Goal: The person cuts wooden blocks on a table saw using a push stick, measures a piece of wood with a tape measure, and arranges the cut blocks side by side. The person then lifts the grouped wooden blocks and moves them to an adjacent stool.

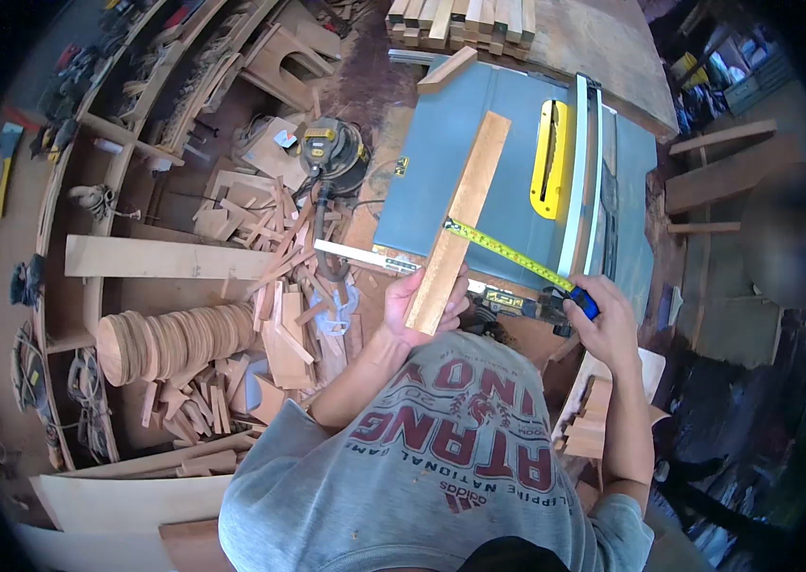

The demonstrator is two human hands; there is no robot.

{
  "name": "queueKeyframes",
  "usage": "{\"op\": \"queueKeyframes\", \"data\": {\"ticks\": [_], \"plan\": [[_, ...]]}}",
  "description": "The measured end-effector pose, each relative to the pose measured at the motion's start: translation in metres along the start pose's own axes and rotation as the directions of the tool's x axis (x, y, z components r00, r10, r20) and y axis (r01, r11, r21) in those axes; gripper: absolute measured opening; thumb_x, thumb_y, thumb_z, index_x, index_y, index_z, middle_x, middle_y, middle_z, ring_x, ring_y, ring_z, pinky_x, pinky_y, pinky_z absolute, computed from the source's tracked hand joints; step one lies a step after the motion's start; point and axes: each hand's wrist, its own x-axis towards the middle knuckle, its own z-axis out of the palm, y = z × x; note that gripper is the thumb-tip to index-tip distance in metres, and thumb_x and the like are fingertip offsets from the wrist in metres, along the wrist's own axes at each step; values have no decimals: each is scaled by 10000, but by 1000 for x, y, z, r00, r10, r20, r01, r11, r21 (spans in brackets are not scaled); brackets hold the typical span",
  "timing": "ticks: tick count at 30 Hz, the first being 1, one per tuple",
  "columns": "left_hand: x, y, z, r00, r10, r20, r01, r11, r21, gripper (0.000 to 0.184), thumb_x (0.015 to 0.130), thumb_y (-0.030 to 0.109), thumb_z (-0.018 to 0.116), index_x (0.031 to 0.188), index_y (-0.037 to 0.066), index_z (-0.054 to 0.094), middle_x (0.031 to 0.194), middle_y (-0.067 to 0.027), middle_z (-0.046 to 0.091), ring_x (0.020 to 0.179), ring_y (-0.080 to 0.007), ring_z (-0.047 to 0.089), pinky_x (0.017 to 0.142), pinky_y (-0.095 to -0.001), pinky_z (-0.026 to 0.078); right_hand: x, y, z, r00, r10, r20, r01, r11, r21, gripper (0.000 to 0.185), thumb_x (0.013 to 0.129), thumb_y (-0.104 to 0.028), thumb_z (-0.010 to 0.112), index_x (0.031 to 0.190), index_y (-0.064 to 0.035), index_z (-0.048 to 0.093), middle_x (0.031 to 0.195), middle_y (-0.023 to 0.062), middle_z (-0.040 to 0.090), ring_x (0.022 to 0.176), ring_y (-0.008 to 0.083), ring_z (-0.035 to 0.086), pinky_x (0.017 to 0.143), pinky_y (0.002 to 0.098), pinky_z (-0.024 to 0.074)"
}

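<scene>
My left hand point(425, 303) is wrapped round the lower end of a long wooden piece point(465, 205), which slants up over the blue-grey saw table point(422, 153). In my right hand point(601, 319) is a tape measure with a blue case point(583, 303). Its yellow blade point(508, 252) is pulled out to the left and its end meets the wooden piece near the middle. Right of the wood, a yellow insert point(550, 160) with a dark slot lies in the table, beside a long pale fence point(578, 181).
Stacked wood strips point(460, 21) lie beyond the table, with a wood block point(447, 71) on its far edge. To the left are a yellow-and-black power tool point(331, 148), scattered offcuts point(255, 205), a row of round wooden discs point(174, 341) and shelves point(102, 205).
</scene>
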Motion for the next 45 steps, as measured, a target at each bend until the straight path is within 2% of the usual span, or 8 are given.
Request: {"op": "queueKeyframes", "data": {"ticks": [12, 18, 22, 26, 28, 30, 36, 45], "plan": [[-12, 2, -11, 942, -175, -285, 226, 962, 156, 649, 955, 478, 650, 1352, -14, 504, 955, -152, 561, 716, -214, 517, 557, -317, 442, -83, 21, 41, 939, 264, -220, -164, 908, 386, 460, 873, -175, 769, 1310, -67, 672, 1028, 133, 724, 900, 251, 694, 823, 379, 538], [14, -39, -35, 699, -570, -432, 706, 455, 542, 815, 896, 306, 756, 1575, 9, 417, 1396, -91, 623, 1262, -214, 602, 1074, -333, 463, -245, 93, 138, 472, 806, -358, -558, 587, 586, 546, 831, -116, 732, 1360, -58, 612, 937, 59, 680, 818, 173, 637, 803, 341, 528], [44, -160, -64, 565, -471, -677, 811, 169, 560, 725, 952, 101, 706, 1607, 31, 403, 1481, -44, 566, 1337, -154, 513, 1120, -290, 384, -401, 135, 239, 253, 944, -211, -812, 325, 485, 345, 827, -168, 696, 1134, -12, 701, 869, 159, 721, 829, 222, 697, 785, 367, 536], [68, -298, -159, 620, -507, -598, 726, 81, 683, 655, 971, 135, 705, 1568, 25, 462, 1437, -48, 599, 1307, -159, 541, 1094, -288, 410, -511, 139, 312, 54, 997, -47, -784, 71, 616, 277, 832, -131, 665, 1072, -9, 730, 787, 117, 683, 737, 202, 669, 713, 372, 530], [88, -370, -188, 589, -527, -613, 572, -265, 777, 604, 979, 141, 688, 1540, 31, 494, 1404, -63, 629, 1274, -172, 577, 1082, -313, 440, -541, 161, 316, -64, 998, 11, -777, -57, 627, 266, 838, -117, 653, 1066, -9, 736, 736, 89, 648, 679, 185, 641, 674, 363, 521], [92, -442, -225, 587, -608, -535, 527, -215, 822, 606, 969, 156, 696, 1529, 34, 500, 1366, -84, 656, 1240, -179, 605, 1066, -325, 462, -556, 185, 298, -87, 943, 321, -410, -327, 852, 266, 853, -107, 650, 1086, -21, 747, 722, 43, 619, 621, 141, 593, 580, 326, 491], [144, -601, -297, 628, -463, -626, 300, -598, 743, 581, 907, 212, 756, 1437, 44, 586, 1170, -171, 730, 1039, -235, 706, 943, -370, 543, -605, 292, 316, -49, 999, -19, -296, 4, 955, 283, 875, -96, 653, 1141, -43, 736, 759, 18, 624, 618, 88, 559, 494, 269, 481], [281, -694, -520, 781, -524, -338, -144, -679, 720, 675, 870, 324, 812, 1446, 52, 591, 1261, -224, 687, 1220, -359, 636, 1060, -440, 487, -708, 227, 395, -341, 811, 475, 158, -449, 879, 239, 900, -68, 604, 1109, -47, 718, 796, -2, 615, 597, 75, 545, 468, 259, 489]]}}
